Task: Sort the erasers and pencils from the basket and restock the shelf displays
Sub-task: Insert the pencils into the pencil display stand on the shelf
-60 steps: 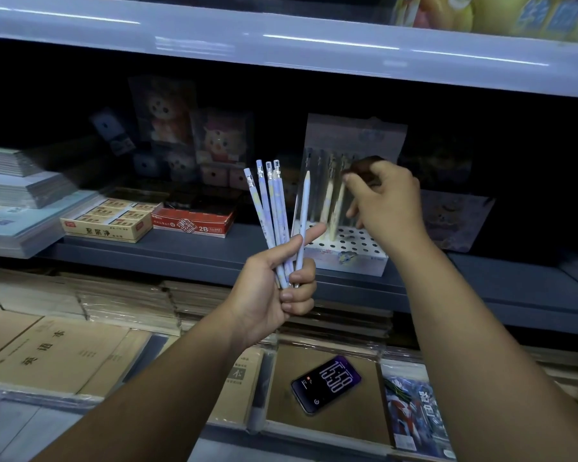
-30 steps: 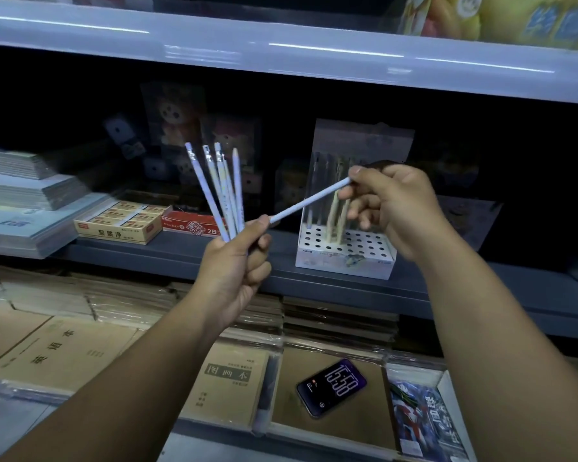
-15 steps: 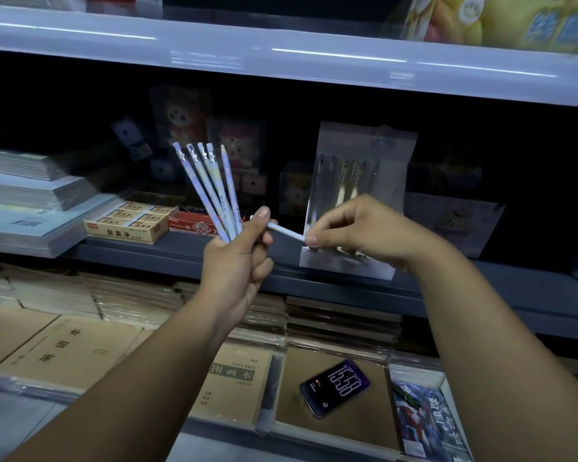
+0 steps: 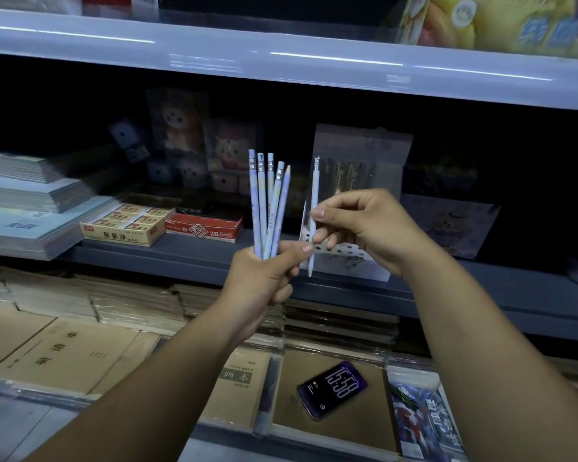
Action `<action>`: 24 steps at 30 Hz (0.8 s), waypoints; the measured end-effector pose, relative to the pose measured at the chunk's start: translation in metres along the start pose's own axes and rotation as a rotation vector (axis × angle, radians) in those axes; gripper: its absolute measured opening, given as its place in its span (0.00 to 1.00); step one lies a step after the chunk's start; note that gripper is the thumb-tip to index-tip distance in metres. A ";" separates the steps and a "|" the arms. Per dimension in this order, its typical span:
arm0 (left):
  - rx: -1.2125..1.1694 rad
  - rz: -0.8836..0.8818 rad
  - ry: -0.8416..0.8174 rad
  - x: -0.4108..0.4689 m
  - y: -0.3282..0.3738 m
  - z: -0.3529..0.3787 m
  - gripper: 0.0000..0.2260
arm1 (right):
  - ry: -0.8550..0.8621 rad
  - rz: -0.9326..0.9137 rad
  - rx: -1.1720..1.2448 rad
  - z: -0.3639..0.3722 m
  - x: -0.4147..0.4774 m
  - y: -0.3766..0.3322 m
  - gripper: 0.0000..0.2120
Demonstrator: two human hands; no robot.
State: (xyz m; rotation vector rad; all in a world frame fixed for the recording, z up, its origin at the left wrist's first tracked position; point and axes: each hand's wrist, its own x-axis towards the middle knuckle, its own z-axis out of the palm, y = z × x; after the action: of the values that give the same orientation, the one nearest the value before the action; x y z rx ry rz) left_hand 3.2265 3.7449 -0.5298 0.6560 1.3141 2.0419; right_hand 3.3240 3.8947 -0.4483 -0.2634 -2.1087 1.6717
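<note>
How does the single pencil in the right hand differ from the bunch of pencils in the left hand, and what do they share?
Count: the single pencil is one; the bunch of pencils holds five.
Grip: the right hand pinches the single pencil; the left hand grips the bunch in a fist.
Pose: the single pencil stands nearly upright; the bunch fans out.
Both are pale blue pencils.

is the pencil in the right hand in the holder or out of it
Out. The right hand pinches the pencil near upright, eraser end up, its tip showing in front of the holder.
</note>
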 end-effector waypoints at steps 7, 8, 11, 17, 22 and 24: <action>0.041 -0.018 -0.016 0.000 -0.004 0.004 0.05 | 0.030 -0.001 0.018 -0.003 -0.003 0.000 0.05; 0.057 -0.022 -0.022 -0.001 -0.005 0.004 0.05 | 0.055 -0.014 0.040 -0.004 -0.003 -0.001 0.05; 0.111 -0.030 -0.055 -0.003 -0.007 0.006 0.08 | 0.156 -0.054 0.097 -0.008 0.000 -0.003 0.06; 0.111 -0.049 -0.084 -0.004 -0.010 0.012 0.06 | 0.293 -0.058 0.121 -0.015 -0.001 -0.009 0.04; 0.090 -0.065 -0.024 -0.001 -0.012 0.010 0.12 | 0.606 -0.131 0.196 -0.034 0.004 -0.009 0.08; 0.083 -0.076 -0.008 0.000 -0.013 0.009 0.14 | 0.735 -0.168 0.156 -0.043 0.005 -0.007 0.10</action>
State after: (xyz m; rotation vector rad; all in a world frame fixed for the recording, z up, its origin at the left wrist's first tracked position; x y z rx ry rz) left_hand 3.2355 3.7548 -0.5383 0.6406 1.4033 1.9310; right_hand 3.3399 3.9326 -0.4330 -0.5382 -1.4074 1.3494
